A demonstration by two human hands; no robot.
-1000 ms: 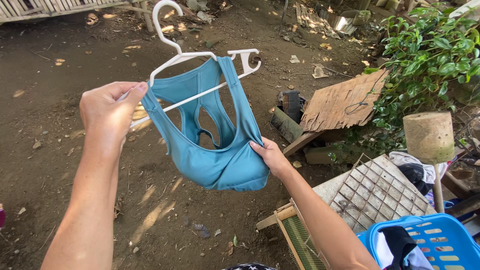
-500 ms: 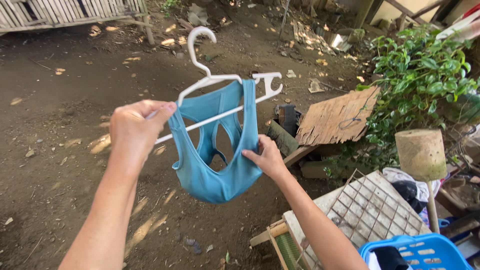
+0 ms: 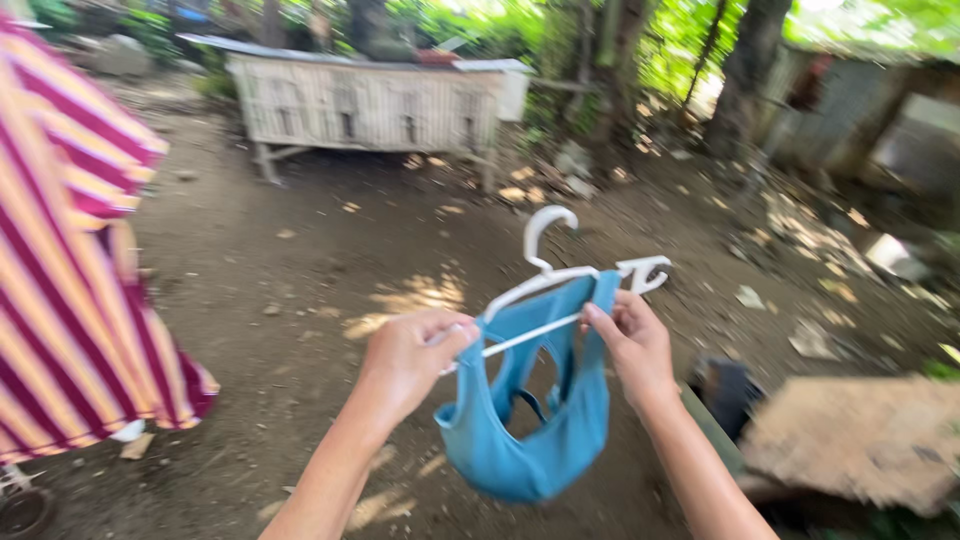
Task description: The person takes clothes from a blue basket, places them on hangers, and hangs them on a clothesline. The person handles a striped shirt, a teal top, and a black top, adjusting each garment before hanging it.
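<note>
Two hands held one white plastic hanger (image 3: 565,285) at mid-scene, above bare dirt ground (image 3: 330,260). The left hand (image 3: 405,365) was closed around the hanger's left end together with a fold of the blue garment (image 3: 535,420). The right hand (image 3: 632,345) pinched the garment's strap against the right arm of the hanger, near its notched tip. The garment hung below the bar, draped unevenly, with most of its bulk sagging low.

Judged risks: the strap sat close to the end of the arm and could slide off if the pinch eased, dropping that side. A fall would land the cloth on loose soil and soil it. A striped red and yellow cloth (image 3: 70,260) hung at the left, well apart. The view was motion-blurred, so finer grip detail could not be confirmed.
</note>
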